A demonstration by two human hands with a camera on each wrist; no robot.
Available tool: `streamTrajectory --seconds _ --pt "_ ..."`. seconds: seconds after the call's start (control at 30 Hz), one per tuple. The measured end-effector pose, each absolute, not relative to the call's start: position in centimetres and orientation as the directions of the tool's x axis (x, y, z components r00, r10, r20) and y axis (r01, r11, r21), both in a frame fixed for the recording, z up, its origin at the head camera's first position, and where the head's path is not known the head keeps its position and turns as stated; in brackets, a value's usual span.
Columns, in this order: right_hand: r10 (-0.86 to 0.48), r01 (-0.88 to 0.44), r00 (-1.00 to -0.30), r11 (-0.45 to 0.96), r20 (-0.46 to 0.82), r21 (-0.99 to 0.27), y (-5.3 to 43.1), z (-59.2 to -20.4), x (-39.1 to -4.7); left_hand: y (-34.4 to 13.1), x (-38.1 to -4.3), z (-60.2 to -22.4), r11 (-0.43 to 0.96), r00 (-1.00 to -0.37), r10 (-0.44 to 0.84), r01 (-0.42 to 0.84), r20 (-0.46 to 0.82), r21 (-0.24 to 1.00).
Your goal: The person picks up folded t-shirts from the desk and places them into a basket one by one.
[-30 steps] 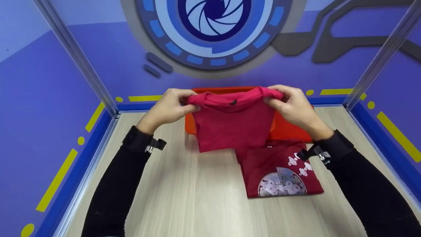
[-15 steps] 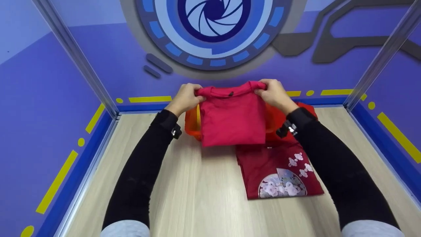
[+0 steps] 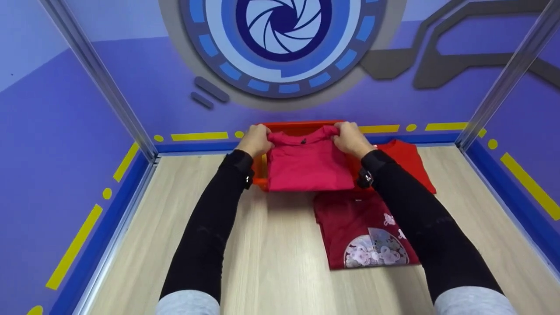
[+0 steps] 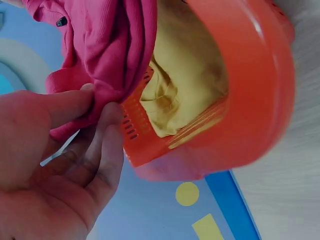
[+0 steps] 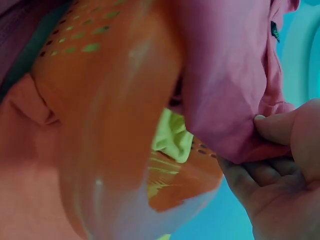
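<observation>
A folded pinkish-red shirt (image 3: 308,168) hangs over the orange plastic basket (image 3: 261,183) at the back of the table. My left hand (image 3: 256,141) pinches its collar-side corner between thumb and fingers. The opposite corner is pinched by my right hand (image 3: 351,139). In the left wrist view, yellow cloth (image 4: 187,75) lies inside the perforated basket, below the shirt. The right wrist view shows the thumb on top of the shirt (image 5: 230,90) and the fingers beneath it. Most of the basket's inside is hidden by the shirt in the head view.
A folded dark red shirt (image 3: 341,218) with a flower print lies in front of the basket, partly under my right forearm. An orange-red garment (image 3: 409,164) lies to the basket's right. Blue-purple panels (image 3: 144,87) enclose the table (image 3: 280,262) at the back and sides.
Both hands have moved closer together, holding the pinkish-red shirt, which first rose toward the back wall and has now lowered over the basket. The dark red shirt has stayed put.
</observation>
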State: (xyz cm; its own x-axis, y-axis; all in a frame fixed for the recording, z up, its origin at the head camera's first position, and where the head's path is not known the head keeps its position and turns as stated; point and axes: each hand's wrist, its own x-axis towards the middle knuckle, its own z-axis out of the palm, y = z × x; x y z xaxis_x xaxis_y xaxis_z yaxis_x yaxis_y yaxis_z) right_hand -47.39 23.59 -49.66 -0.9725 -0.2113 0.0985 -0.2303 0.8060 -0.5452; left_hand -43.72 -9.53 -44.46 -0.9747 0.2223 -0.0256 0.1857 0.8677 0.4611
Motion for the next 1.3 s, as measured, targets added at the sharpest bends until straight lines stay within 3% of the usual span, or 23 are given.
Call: streamTrajectory --seconds 0.3,0.63,1.1,1.3 --pt "-0.267 -0.243 -0.964 0.861 0.010 -0.448 22.1 -48.4 -44.1 -8.9 -43.8 -46.1 0.905 -0.964 0.223 0.151 -0.143 0.399" --pt "-0.244 -0.207 -0.969 0.870 -0.026 -0.447 22.0 -48.9 -44.4 -9.0 -43.9 -46.4 0.888 -0.968 0.194 0.105 -0.159 0.448" --pt "-0.249 -0.245 -0.967 0.858 0.053 -0.451 22.4 -48.6 -45.0 -8.7 -44.1 -45.5 0.875 -0.967 0.202 0.107 -0.156 0.473" --pt "-0.239 -0.218 -0.971 0.854 0.016 -0.472 22.4 -48.3 -45.2 -8.7 -44.6 -45.6 0.870 -0.970 0.196 0.104 -0.145 0.481"
